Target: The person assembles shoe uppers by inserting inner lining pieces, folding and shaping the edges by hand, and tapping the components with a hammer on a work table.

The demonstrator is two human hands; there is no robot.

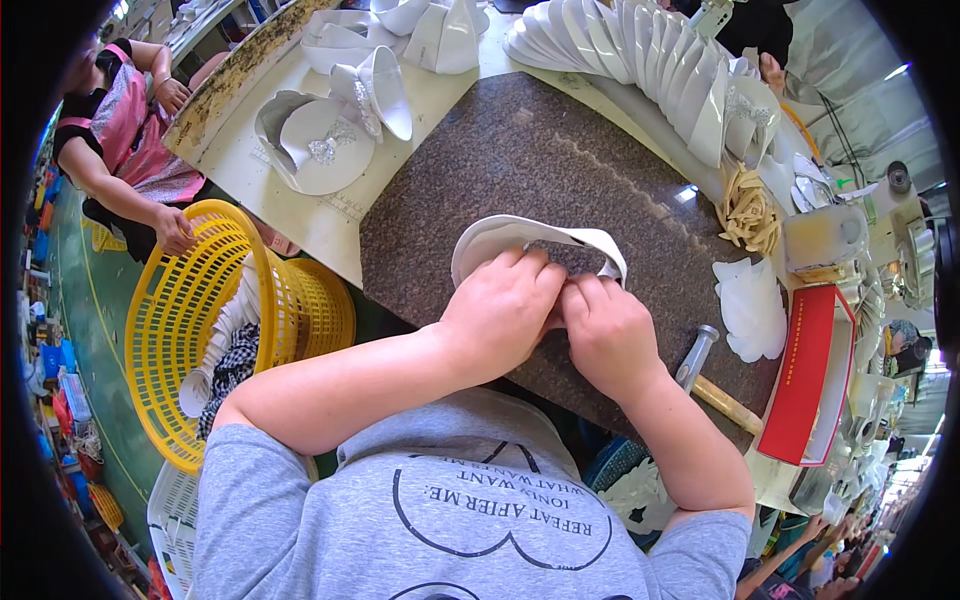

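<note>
Over a speckled brown stone slab [470, 150], a curved white shoe upper [500, 228] forms a loop in front of me. My left hand [505, 305] grips its near edge with fingers curled. Close beside it, my right hand [612, 330] pinches the same upper near its right end. The fingertips almost meet, and the part between them is hidden. A metal-headed hammer [697, 355] with a wooden handle lies to the right of my right hand.
Left of me stand yellow plastic baskets [150, 330]; a person [135, 130] reaches toward one. White uppers with glittery bows [330, 145] sit at the far left, and a long row of them [620, 50] at the back. Tan pieces [750, 215], thin white sheets [750, 310] and a red box [795, 370] lie right.
</note>
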